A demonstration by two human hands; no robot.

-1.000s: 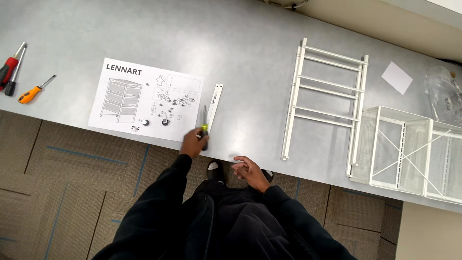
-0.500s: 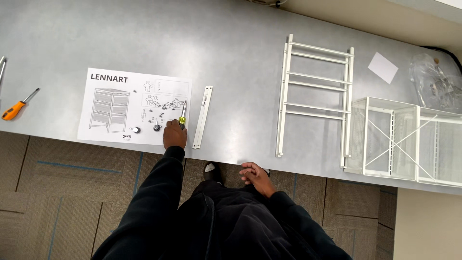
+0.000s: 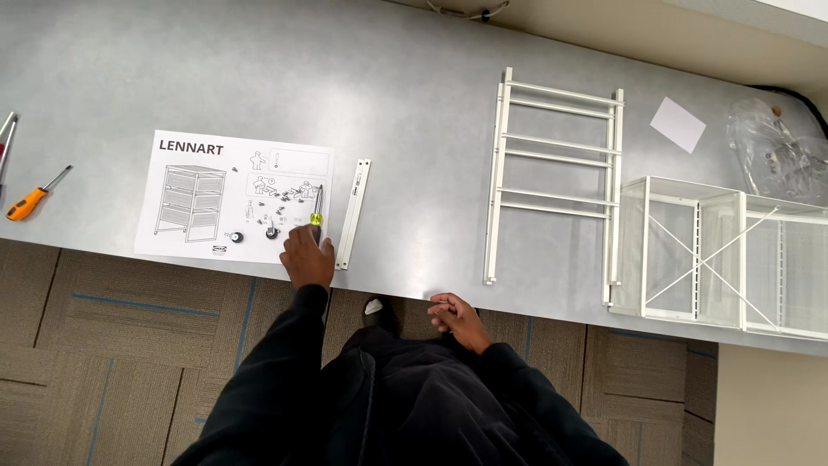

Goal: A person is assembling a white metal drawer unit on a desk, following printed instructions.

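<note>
Fingers [image 3: 304,250] of the left hand [image 3: 308,257] are clenched round the yellow-handled screwdriver with a dark shaft [image 3: 316,207], gripping low on the handle so the tip points away from the body. The tool lies on the right edge of the white printed instruction sheet with a line drawing of a drawer frame [image 3: 233,197], tip close to small dark screws and two black round casters [image 3: 253,233] that sit on the paper, probably kept there so they don't roll off. Just beside the sheet on the right lies a short flat white metal rail [image 3: 353,213], parallel to the screwdriver.

Right hand [image 3: 455,316] hangs off the near edge of the grey laminate tabletop [image 3: 414,103], fingers loosely curled; cannot tell if anything small is inside them, view too coarse.

Further right: a white ladder-shaped metal side frame [image 3: 552,177] flat on the table, then a white wire-mesh basket unit [image 3: 720,259], a clear plastic bag of hardware [image 3: 776,155], and a small white paper slip [image 3: 678,124]. Far left, an orange-handled screwdriver [image 3: 30,200] lies well apart.

Against half a second ago, the left hand has slid slightly leftward with the screwdriver, further from the rail and onto the sheet. A second ago it was right of the sheet, at the rail's near end. Right hand stays at the table edge.
</note>
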